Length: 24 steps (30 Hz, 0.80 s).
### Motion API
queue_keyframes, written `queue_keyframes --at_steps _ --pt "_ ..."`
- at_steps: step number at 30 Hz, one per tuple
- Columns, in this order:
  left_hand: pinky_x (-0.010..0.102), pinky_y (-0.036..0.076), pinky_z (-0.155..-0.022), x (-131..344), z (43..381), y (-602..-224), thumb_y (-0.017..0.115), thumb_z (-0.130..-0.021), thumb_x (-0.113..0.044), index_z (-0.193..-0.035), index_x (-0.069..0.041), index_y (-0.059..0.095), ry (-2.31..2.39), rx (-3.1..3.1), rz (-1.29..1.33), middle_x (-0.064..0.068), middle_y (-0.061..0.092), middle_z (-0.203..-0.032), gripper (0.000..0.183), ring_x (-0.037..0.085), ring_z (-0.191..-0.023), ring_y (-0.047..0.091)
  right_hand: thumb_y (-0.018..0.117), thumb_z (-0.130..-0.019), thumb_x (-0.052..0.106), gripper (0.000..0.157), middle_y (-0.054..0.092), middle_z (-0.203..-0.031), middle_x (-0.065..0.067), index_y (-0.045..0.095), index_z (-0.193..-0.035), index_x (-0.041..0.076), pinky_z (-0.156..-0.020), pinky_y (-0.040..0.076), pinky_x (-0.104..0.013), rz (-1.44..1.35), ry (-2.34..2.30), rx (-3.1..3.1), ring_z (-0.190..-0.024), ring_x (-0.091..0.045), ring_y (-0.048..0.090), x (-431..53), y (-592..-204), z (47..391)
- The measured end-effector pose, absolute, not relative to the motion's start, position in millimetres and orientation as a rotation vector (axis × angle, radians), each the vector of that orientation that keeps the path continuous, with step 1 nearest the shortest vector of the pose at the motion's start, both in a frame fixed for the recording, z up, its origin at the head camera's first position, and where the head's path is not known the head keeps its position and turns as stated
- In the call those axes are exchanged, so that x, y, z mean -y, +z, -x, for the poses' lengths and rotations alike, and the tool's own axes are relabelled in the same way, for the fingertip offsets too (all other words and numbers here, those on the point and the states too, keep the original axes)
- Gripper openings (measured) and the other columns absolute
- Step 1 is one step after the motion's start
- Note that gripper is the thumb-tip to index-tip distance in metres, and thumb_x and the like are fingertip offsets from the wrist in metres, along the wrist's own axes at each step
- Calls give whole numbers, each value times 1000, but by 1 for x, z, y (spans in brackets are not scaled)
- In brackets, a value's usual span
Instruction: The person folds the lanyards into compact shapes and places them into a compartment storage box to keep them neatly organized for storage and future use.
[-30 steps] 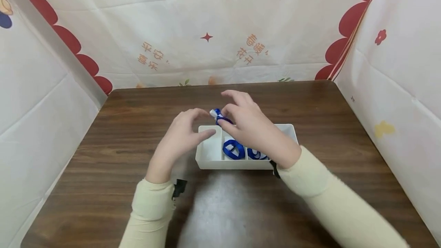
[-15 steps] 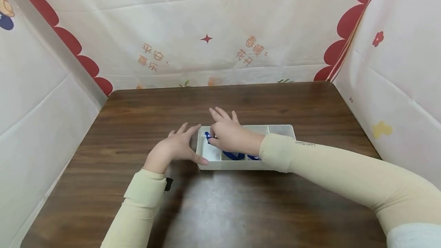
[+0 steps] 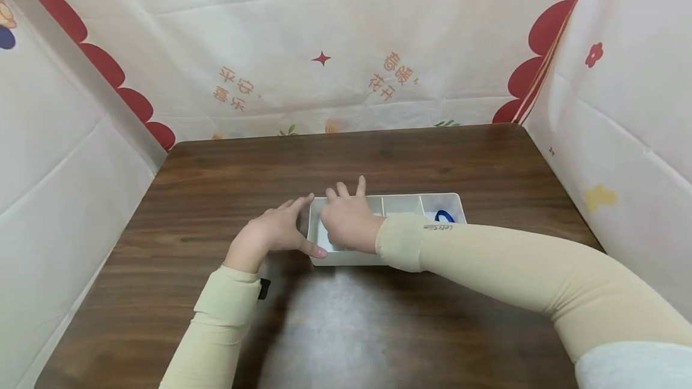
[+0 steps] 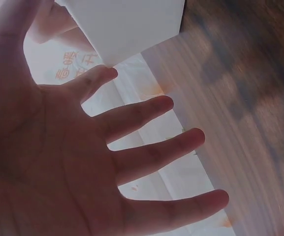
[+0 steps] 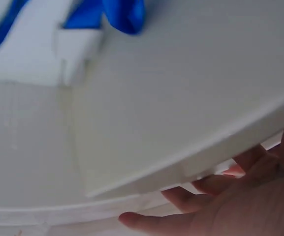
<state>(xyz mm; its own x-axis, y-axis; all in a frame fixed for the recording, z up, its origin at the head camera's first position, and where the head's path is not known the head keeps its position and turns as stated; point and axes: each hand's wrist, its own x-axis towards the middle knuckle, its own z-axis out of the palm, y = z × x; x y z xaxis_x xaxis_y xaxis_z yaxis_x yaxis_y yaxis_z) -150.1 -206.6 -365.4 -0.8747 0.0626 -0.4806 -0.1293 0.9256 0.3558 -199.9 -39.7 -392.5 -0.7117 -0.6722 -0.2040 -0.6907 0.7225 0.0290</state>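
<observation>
The white divided box (image 3: pixel 346 260) lies on the brown table. My left hand (image 3: pixel 273 233) spans its left end, thumb at the front corner and index finger at the back corner. In the left wrist view those fingers (image 4: pixel 156 155) are straight and spread beside the box wall. My right hand (image 3: pixel 348 221) reaches into the leftmost compartment with its outer fingers raised. Its thumb and index tips are hidden, and I cannot tell whether they pinch something. The right wrist view shows a blue strap (image 5: pixel 122 12) with a white end piece (image 5: pixel 78 49) inside a compartment.
Another blue strap (image 3: pixel 444 216) is in the rightmost compartment. My right sleeve (image 3: pixel 486 251) covers the box's front right part. A printed white cloth (image 3: pixel 303 35) stands behind the wooden table (image 3: pixel 243 161), with more cloth along both sides.
My right hand has carried a blue strap from above the box down into the leftmost compartment, where the hand now hides it. My left hand has come down onto the box's left end.
</observation>
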Motion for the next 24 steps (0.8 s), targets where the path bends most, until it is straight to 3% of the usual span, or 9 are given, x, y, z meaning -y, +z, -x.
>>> queue_keyframes --at_steps 5,12,18,24 --pt "79 32 -117 208 148 -367 90 -73 -66 -171 -37 15 561 -2570 60 9 18 -180 128 57 -159 23 78 -92 40 14 55 -154 -13 79 -91 26 -119 16 -87 1101 214 -2763 -153 -42 38 45 -394 196" --pt "81 33 -115 209 147 -372 89 -73 -68 -172 -35 16 573 -2587 18 7 16 -180 127 58 -158 24 73 -89 71 49 49 -163 -10 82 -101 24 -121 15 -85 1038 160 -2691 -158 -39 33 39 -390 199" --pt "81 33 -115 212 146 -372 85 -77 -70 -172 -31 13 498 -2597 -6 15 11 -180 126 59 -159 22 69 -97 64 47 37 -172 -13 81 -98 18 -123 17 -82 1077 31 -2623 -162 -37 28 25 -373 199" --pt "79 22 -123 203 149 -352 70 -93 -68 -173 -22 12 576 -2630 -142 20 -4 -180 109 53 -164 5 65 -102 55 47 30 -175 -14 73 -131 19 -123 15 -83 1016 -161 -2574 -164 -41 24 -2 -338 205"
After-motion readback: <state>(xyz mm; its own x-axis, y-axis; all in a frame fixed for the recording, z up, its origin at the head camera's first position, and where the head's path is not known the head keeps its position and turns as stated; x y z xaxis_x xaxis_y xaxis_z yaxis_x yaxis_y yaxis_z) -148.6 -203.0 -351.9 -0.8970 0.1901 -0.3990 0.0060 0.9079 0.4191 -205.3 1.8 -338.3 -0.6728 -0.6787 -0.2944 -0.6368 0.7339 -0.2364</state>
